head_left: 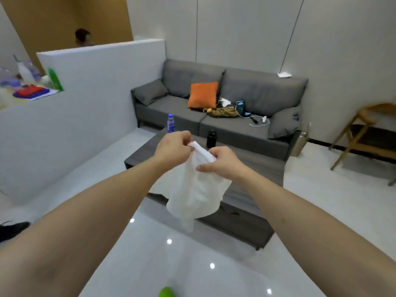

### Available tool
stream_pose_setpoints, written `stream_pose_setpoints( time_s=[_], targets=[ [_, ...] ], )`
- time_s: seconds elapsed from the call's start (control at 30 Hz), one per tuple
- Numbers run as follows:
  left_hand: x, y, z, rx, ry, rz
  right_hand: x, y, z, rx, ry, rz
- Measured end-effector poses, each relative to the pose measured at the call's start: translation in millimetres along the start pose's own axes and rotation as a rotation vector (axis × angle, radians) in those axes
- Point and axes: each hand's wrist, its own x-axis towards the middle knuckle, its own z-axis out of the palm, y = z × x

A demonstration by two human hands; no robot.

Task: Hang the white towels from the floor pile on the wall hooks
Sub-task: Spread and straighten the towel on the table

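At frame centre both hands, left hand [172, 150] and right hand [222, 162], hold the towel [195, 189], which hangs before the counter [257, 213]. Two bottles [170, 123] stand on the counter's far edge. Behind it runs the sofa [225, 108], a cushion [203, 94] on its seat. A chair [364, 133] stands at right, a partition [90, 99] at left.

Single head-worn wide-angle view, forward and down, near both hands, toward the grey sofa [225, 108].

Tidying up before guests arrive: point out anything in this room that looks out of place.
The sofa seat is cluttered: an olive bundle, a blue-edged device and loose white cables beside the orange cushion. A white paper sits on the sofa's backrest. Nothing looks spilled or broken.
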Motion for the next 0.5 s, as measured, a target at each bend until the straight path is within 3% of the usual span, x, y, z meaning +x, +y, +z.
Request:
stream_pose_setpoints(
  time_s=[0.17, 0.33, 0.43, 0.5],
  targets=[
    [85.1, 54.5, 29.5, 0.004, 0.075, 0.089, 6.3, 54.4, -84.9, -0.135, 0.195, 0.168],
    [170.2, 98.2, 59.1, -0.149, 0.131, -0.006, 2.6, 126.6, -175.1, -0.413, 0.411, 0.456],
    [215.5, 131.8, 89.6, -0.099, 0.006, -0.066, 0.2, 144.9, -218.3, -0.553, 0.451, 0.613],
    [230.9, 163.4, 117.4, -0.076, -0.193, 0.07, 8.5, 137.7, -247.4, -0.56, 0.508, 0.612]
  ],
)
